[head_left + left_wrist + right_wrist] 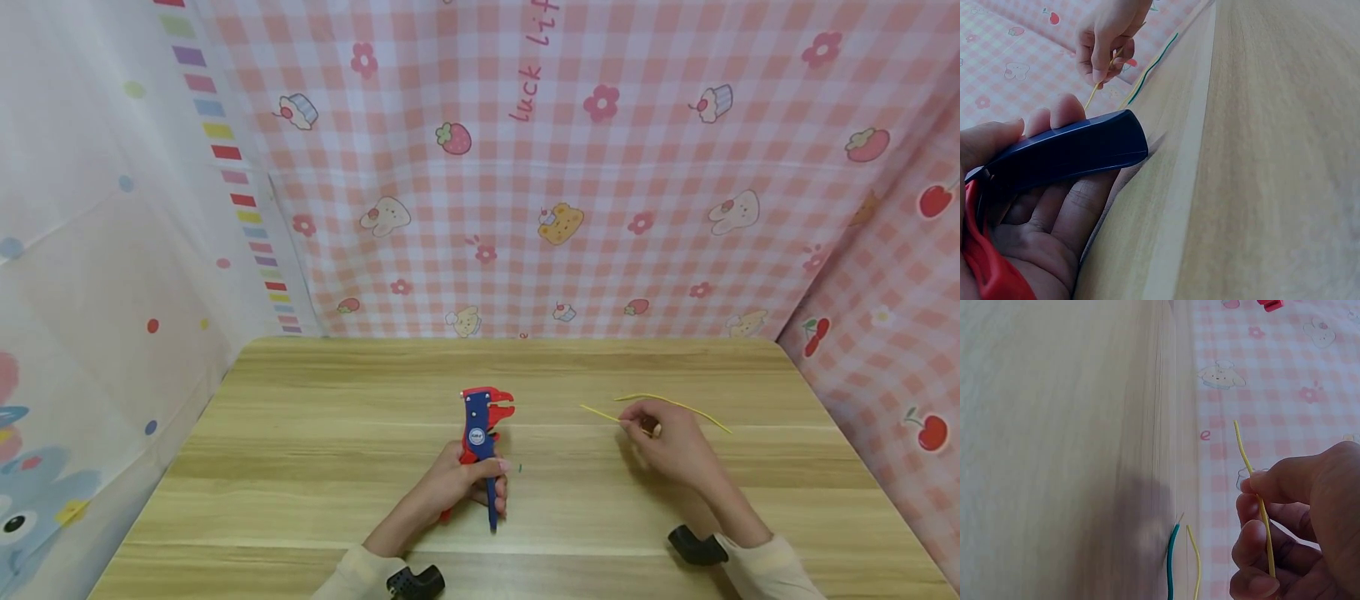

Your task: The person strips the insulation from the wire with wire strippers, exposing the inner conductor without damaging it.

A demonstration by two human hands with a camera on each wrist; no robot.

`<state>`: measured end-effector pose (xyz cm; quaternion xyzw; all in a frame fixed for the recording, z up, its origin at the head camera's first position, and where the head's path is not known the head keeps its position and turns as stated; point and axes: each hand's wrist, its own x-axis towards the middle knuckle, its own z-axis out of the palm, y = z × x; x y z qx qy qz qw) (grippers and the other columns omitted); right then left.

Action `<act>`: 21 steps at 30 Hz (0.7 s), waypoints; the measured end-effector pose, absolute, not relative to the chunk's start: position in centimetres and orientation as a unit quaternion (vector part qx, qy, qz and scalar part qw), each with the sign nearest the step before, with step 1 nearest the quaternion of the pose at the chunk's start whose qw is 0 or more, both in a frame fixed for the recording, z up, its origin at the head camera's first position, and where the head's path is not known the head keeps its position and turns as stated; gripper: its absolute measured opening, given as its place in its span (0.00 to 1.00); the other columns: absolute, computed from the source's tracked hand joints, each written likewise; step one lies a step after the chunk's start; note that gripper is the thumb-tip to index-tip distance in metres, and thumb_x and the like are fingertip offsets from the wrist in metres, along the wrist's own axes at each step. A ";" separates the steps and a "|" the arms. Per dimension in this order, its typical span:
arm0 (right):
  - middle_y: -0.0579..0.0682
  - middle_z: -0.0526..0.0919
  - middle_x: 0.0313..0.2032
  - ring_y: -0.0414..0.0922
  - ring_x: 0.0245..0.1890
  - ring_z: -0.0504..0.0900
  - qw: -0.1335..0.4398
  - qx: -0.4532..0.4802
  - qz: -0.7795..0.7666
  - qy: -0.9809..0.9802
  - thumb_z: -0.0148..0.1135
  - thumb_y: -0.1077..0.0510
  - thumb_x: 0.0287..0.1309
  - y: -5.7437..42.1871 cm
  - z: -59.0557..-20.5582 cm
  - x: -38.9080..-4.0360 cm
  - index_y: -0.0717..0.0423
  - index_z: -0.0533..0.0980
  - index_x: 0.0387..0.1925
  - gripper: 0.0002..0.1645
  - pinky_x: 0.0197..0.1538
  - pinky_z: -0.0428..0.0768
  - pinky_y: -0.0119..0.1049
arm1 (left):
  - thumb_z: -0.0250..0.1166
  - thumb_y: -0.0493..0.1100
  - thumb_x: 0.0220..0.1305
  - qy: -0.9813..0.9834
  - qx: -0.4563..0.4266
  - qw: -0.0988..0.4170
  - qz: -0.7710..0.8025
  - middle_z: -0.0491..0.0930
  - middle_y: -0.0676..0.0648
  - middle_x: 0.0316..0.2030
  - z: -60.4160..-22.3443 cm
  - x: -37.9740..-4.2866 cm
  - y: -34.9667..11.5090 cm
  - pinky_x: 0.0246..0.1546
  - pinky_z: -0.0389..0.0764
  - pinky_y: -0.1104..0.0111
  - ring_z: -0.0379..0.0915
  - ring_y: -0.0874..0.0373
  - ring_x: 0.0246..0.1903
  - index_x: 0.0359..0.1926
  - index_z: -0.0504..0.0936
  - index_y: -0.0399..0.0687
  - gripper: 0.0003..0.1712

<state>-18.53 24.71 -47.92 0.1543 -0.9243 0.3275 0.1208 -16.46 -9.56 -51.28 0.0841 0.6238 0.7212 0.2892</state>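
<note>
My left hand [448,485] grips a blue and red wire stripper [477,417] by its handles, its red jaws up and pointing right, parted. In the left wrist view, the blue handle [1079,147] lies across the fingers. To the right, my right hand [675,442] pinches a thin yellow wire [1243,450] between thumb and fingers; its free end points left toward the stripper, apart from it. On the table beside the right hand lie a second yellow wire [701,411] and a green wire [1171,562] with bare strands at its end.
A tiny green scrap [520,468] lies on the wooden table [315,467] just right of the left hand. Behind the table hangs a pink checked cloth [487,183], and more patterned cloth closes off both sides. Each wrist wears a black device [697,546].
</note>
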 end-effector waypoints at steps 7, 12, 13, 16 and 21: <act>0.40 0.80 0.26 0.32 0.28 0.73 0.131 0.167 0.329 -0.920 0.69 0.62 0.63 24.0 -47.7 -18.4 0.54 0.83 0.33 0.02 0.30 0.72 0.27 | 0.67 0.46 0.70 0.624 0.084 0.289 0.721 0.85 0.46 0.28 -51.2 -16.4 -9.6 0.38 0.91 0.58 0.87 0.54 0.27 0.47 0.74 0.38 0.16; 0.40 0.81 0.26 0.33 0.28 0.74 0.129 0.175 0.328 -0.919 0.68 0.61 0.65 23.5 -47.4 -18.4 0.55 0.83 0.33 0.04 0.30 0.73 0.27 | 0.66 0.45 0.71 0.622 0.086 0.288 0.723 0.85 0.46 0.28 -51.2 -16.4 -9.5 0.38 0.91 0.58 0.86 0.54 0.27 0.48 0.74 0.38 0.16; 0.40 0.81 0.26 0.33 0.28 0.74 0.129 0.177 0.326 -0.920 0.68 0.61 0.65 23.4 -47.4 -18.4 0.55 0.83 0.33 0.04 0.30 0.73 0.27 | 0.66 0.45 0.71 0.622 0.086 0.288 0.723 0.85 0.46 0.28 -51.2 -16.4 -9.5 0.38 0.91 0.58 0.86 0.54 0.27 0.48 0.74 0.38 0.16; 0.39 0.81 0.26 0.33 0.28 0.74 0.125 0.183 0.328 -0.918 0.68 0.62 0.64 23.0 -47.0 -18.4 0.53 0.83 0.33 0.03 0.30 0.73 0.27 | 0.67 0.45 0.71 0.621 0.087 0.287 0.724 0.85 0.47 0.28 -51.2 -16.3 -9.5 0.38 0.91 0.58 0.86 0.54 0.27 0.48 0.73 0.38 0.16; 0.38 0.81 0.26 0.33 0.28 0.73 0.124 0.191 0.339 -0.913 0.68 0.63 0.62 22.3 -46.4 -18.3 0.51 0.84 0.33 0.03 0.30 0.73 0.27 | 0.67 0.46 0.70 0.622 0.094 0.285 0.723 0.85 0.47 0.27 -51.2 -16.3 -9.5 0.38 0.91 0.58 0.86 0.55 0.26 0.48 0.73 0.38 0.18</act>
